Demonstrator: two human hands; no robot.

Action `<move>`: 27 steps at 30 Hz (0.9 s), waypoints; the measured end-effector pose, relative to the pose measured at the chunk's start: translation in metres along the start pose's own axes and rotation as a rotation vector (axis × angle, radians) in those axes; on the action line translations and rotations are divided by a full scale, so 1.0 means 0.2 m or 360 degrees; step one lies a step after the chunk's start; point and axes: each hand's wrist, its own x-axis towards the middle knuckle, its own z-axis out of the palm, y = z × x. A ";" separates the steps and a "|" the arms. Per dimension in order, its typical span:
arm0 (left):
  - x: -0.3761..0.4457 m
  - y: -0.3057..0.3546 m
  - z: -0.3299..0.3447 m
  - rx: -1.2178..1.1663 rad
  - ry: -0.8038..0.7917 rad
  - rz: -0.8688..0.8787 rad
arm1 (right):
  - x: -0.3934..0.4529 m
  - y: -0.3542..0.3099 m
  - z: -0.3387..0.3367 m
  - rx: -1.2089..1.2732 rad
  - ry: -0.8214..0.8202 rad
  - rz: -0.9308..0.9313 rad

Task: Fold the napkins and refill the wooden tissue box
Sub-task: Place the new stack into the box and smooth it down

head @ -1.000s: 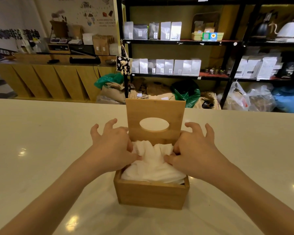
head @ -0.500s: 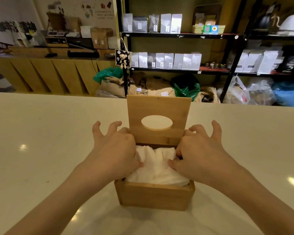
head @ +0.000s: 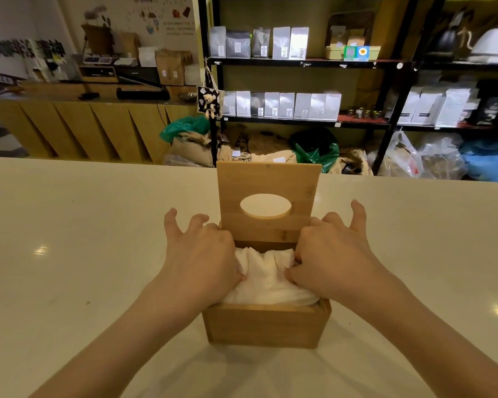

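Left hand, right hand pressing napkins into wooden tissue box

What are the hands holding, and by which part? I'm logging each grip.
Both the left hand and right hand pinch the white napkins at their opposite side edges, inside the wooden tissue box.

A glossy cream-white surface fills the foreground. Behind it, black metal shelving holds rows of silver coffee pouches. A green plastic bag slumps below, beside a slatted wooden counter.
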 end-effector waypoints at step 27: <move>-0.07 -0.05 -0.03 -0.0209 -0.0175 0.0045 | -0.13 0.08 -0.03 0.0337 -0.0465 -0.0160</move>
